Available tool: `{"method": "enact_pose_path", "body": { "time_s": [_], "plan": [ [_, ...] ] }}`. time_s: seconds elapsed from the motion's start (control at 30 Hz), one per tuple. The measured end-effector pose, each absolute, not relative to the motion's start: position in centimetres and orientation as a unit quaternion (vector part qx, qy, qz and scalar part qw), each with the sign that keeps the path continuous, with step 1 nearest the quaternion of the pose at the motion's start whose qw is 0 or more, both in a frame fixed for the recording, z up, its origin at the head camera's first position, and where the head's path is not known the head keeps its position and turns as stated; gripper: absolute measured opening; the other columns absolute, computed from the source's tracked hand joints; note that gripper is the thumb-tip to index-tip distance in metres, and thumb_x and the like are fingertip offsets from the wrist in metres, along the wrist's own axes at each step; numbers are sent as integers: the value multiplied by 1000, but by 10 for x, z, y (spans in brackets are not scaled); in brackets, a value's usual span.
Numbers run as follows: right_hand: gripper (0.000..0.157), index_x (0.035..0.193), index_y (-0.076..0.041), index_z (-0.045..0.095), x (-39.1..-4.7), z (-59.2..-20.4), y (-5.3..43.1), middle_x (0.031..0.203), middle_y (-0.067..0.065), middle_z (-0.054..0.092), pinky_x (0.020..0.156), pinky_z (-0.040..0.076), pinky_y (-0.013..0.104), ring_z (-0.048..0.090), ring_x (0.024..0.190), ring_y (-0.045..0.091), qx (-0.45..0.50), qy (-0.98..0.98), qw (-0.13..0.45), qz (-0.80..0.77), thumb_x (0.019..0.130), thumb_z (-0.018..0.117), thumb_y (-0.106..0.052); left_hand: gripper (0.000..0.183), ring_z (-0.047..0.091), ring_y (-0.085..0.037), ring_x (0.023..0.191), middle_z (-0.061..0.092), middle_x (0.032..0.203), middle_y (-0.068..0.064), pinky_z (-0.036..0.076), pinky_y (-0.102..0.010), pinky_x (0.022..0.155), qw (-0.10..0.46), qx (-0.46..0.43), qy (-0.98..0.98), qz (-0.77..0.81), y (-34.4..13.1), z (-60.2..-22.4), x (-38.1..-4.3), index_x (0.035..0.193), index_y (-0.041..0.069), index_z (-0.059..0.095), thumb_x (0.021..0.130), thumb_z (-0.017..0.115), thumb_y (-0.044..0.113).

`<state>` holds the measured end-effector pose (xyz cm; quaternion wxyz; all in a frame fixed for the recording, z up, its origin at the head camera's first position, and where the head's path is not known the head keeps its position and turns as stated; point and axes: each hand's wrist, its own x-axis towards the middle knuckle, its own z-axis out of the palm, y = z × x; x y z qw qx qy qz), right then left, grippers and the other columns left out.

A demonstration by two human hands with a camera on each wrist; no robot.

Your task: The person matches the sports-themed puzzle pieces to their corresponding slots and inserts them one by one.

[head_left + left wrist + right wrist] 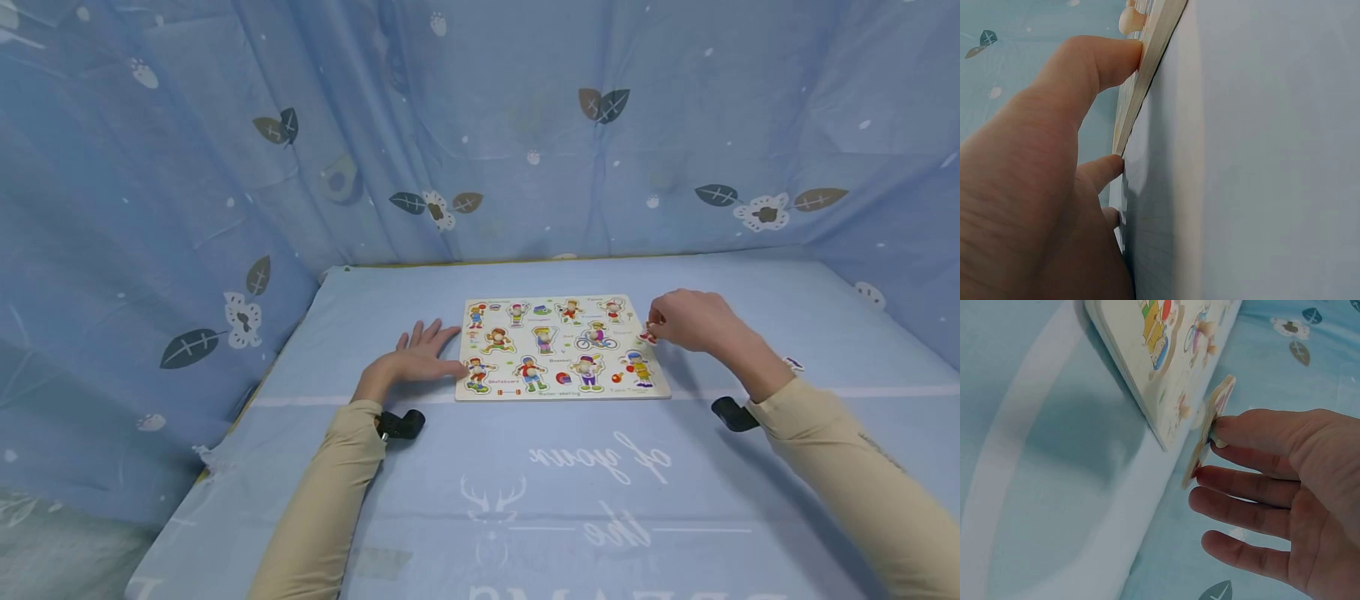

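A wooden puzzle board (522, 339) with colourful sports figures lies flat on the table. My left hand (416, 354) is at its left side, fingers spread. In the left wrist view the thumb (1119, 59) presses on the board's edge close to a round knob (1130, 20), and a fingertip touches lower along that edge. Off the board's right side, my right hand (693, 318) pinches a small puzzle piece (647, 334) between thumb and forefinger. The right wrist view shows this piece nearly edge-on, raised beside the board's corner, the other fingers extended loosely below.
Another small loose piece (792, 364) lies on the table right of the board, beside the right wrist. A pale blue printed cloth (570, 500) covers the table. Blue curtains (510, 108) hang behind it and at both sides.
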<state>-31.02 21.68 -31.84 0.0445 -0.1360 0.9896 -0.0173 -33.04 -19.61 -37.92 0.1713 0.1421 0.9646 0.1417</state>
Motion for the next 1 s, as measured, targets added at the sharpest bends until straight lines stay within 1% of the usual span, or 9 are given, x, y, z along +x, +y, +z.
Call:
{"method": "enact_pose_path", "body": {
  "time_s": [0.33,0.43,0.67,0.8,1.0],
  "plan": [
    [16,97,-3,73,-333,-315,194,82,6,66,59,46,32,55,72,21,-145,989,28,-5,90,69,-16,94,-14,-38,151,-5,167,-13,-7,-57,120,173,144,963,146,-198,-377,-331,161,23,13,86,56,62],
    [14,94,-5,72,-338,-313,189,81,5,66,60,45,34,55,72,22,-147,989,34,0,89,68,-17,94,-14,-38,151,-4,167,-12,-6,-57,120,172,147,963,147,-197,-377,-330,160,24,14,86,56,63],
    [13,89,-9,73,-352,-316,175,77,2,65,59,43,32,54,71,20,-157,987,40,4,88,70,-22,94,-15,-37,151,-5,167,-12,-8,-56,120,176,143,962,149,-196,-378,-330,160,25,14,86,56,63],
    [16,85,-11,72,-360,-315,162,76,1,64,59,44,35,54,70,20,-169,985,24,14,86,72,-27,93,-15,-37,150,-5,167,-11,-8,-56,120,177,137,964,145,-197,-378,-331,161,25,13,86,55,64],
    [17,79,-12,72,-368,-309,143,76,1,64,54,43,35,53,69,20,-198,980,-28,21,84,73,-29,93,-16,-37,150,-5,167,-10,-7,-56,120,181,137,963,143,-197,-379,-333,161,26,13,86,56,64]
  ]
}}
